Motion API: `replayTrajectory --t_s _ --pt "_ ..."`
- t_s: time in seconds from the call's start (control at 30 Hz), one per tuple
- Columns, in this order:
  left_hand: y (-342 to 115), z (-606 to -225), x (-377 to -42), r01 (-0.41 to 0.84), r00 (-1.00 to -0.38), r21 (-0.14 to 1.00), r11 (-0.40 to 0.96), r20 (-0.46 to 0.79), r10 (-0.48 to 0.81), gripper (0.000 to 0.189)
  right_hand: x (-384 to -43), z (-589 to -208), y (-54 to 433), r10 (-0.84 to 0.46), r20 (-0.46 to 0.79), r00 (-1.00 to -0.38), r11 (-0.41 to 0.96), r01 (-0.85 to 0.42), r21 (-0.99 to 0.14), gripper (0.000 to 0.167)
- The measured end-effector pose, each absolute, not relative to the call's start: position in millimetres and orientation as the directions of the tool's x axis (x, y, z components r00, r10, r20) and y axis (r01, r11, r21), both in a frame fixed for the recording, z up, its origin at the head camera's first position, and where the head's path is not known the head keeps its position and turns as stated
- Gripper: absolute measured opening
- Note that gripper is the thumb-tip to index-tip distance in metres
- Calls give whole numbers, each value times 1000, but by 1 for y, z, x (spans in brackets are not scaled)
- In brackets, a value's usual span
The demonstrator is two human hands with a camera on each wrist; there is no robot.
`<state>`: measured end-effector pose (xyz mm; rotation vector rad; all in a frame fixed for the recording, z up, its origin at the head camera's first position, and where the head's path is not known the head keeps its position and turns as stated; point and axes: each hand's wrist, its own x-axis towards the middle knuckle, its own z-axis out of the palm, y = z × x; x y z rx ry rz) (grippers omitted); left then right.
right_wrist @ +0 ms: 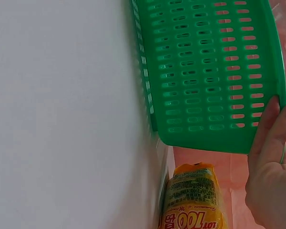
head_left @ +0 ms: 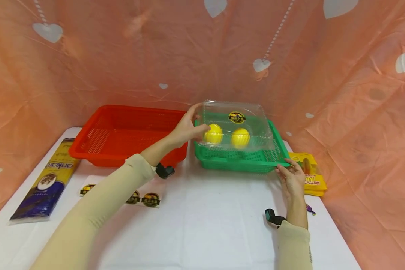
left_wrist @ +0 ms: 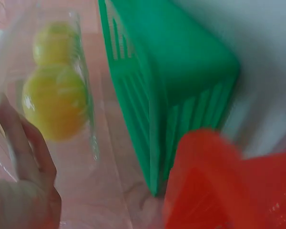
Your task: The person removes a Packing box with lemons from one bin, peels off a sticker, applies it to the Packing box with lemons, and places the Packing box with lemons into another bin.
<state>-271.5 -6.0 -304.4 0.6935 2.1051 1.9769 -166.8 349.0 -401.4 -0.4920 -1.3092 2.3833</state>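
A clear plastic clamshell box (head_left: 255, 122) with two yellow fruits (head_left: 240, 138) inside hangs tilted over the green basket (head_left: 234, 165). On its lid is a round black-and-gold sticker (head_left: 237, 117). My left hand (head_left: 185, 129) holds the box by its left side, thumb at the front and fingers behind. The left wrist view shows those fingers against the clear plastic (left_wrist: 88, 133), beside the yellow fruits (left_wrist: 55, 102). With thumb and fingers, my right hand (head_left: 293, 178) pinches the green basket's near right corner, and in the right wrist view it grips the rim (right_wrist: 282, 71).
Left of the green basket stands a red basket (head_left: 131, 137). A blue-and-yellow packet (head_left: 47, 182) lies at the far left, and a sheet of round stickers (head_left: 150, 200) lies partly under my left arm. Yellow packets (head_left: 314, 182) and a small purple item (head_left: 310, 209) lie at the right edge.
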Motion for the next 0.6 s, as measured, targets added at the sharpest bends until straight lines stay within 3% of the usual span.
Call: replayTrajectory --t_s 0.33,0.6 --pt "24 -297 -325 107 -862 983 147 18 506 84 -168 -402 350 466 -125 -876 -489 -137 -862 29" --pt "59 -314 -349 -7 -860 998 61 -37 508 92 -169 -399 352 467 -152 -871 -500 -119 -858 30"
